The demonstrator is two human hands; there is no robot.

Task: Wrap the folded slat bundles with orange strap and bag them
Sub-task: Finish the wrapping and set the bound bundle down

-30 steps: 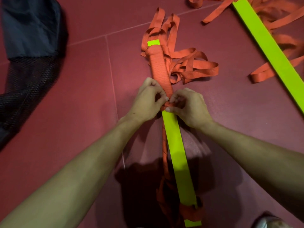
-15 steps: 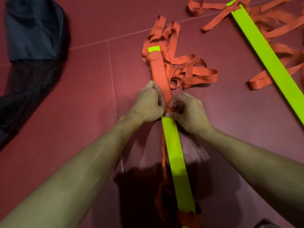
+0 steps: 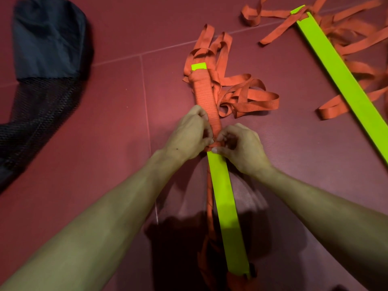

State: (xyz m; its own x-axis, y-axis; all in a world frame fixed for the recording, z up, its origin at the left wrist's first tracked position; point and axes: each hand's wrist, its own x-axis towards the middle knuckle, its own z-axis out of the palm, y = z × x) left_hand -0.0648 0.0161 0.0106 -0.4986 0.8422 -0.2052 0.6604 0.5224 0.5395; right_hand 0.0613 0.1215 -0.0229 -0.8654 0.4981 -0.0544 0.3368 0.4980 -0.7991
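A neon-green slat bundle (image 3: 225,208) lies lengthwise on the red floor in front of me. Its far half is wound tightly in orange strap (image 3: 204,97), and loose loops of the strap lie to the right of that end. My left hand (image 3: 189,135) grips the strap at the near edge of the winding, on the bundle's left side. My right hand (image 3: 241,147) pinches the strap at the same edge from the right, thumb on the green slat. A black bag (image 3: 42,66) with a mesh lower part lies flat at the far left.
A second green slat bundle (image 3: 344,80) lies diagonally at the right, with loose orange strap (image 3: 354,34) tangled around it. More orange strap bunches at the near end of the bundle between my forearms. The floor is red matting with seams.
Both hands stay at the edge of the winding, with small finger shifts on the strap. The view has tilted slightly, so the bundle sits lower in frame.
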